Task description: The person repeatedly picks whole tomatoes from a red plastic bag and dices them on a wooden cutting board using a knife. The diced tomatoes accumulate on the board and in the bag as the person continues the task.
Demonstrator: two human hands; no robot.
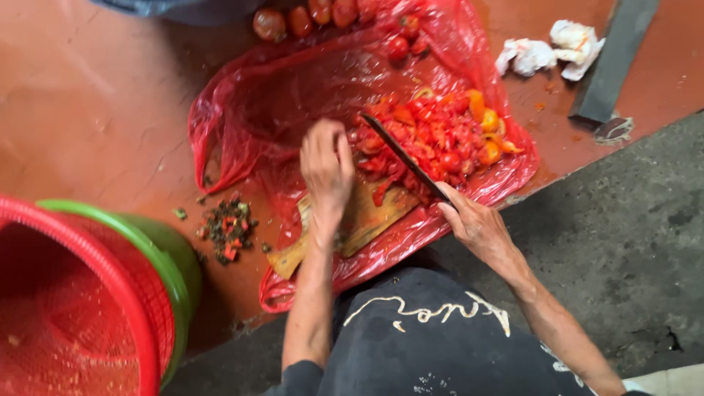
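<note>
An informal floor-level food-preparation area is indicated by chopped tomatoes [440, 139] heaped on a red plastic sheet [293, 95] spread over the worn red-painted concrete floor [95, 103].

Left hand [327, 167] palm-down on a wooden cutting board [359, 224], right hand [478, 227] gripping a dark knife [405, 158] angled across a heap of chopped tomatoes [440, 139], red plastic sheet [293, 95] beneath, whole tomatoes [308, 18] above, red basket [66, 308] in green tub [172, 257] at left

The plastic sheet [293, 103] is thin, red, glossy and crinkled. The cutting board [367, 220] looks like pale, matt wood. The knife [403, 158] has a dark, dull metal blade. The basket [81, 308] is red plastic mesh. The floor [95, 95] is matt and scuffed.
</note>
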